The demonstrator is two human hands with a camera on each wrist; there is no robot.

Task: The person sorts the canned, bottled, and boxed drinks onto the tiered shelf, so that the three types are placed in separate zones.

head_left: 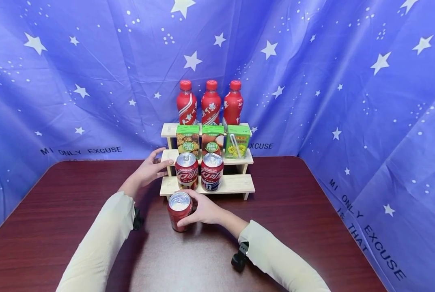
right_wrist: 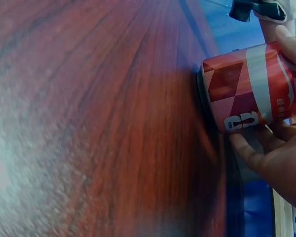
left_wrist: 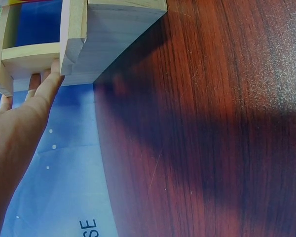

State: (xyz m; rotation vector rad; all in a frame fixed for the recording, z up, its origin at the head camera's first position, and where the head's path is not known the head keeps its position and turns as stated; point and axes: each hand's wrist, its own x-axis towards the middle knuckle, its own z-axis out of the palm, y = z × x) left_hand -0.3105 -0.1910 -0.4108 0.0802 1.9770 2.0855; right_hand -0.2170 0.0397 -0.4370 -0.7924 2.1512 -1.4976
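My right hand (head_left: 207, 209) grips a red soda can (head_left: 179, 205) in front of the step rack, thumb on one side and fingers on the other. The can is upright; whether its base touches the table I cannot tell. In the right wrist view, the can (right_wrist: 241, 86) shows checks and a pale stripe. My left hand (head_left: 151, 169) rests its extended fingers against the left side of the wooden three-step rack (head_left: 235, 183). In the left wrist view, fingertips (left_wrist: 54, 69) touch the rack's side frame. Two similar cans (head_left: 187, 172) stand on the bottom step, left and middle.
Three green-topped juice boxes (head_left: 212, 140) line the middle step. Three red bottles (head_left: 210, 106) stand on the top step. The bottom step's right part (head_left: 239, 182) is bare wood. A dark red-brown table (head_left: 283, 202) meets a blue starry curtain (head_left: 294, 101) behind and beside it.
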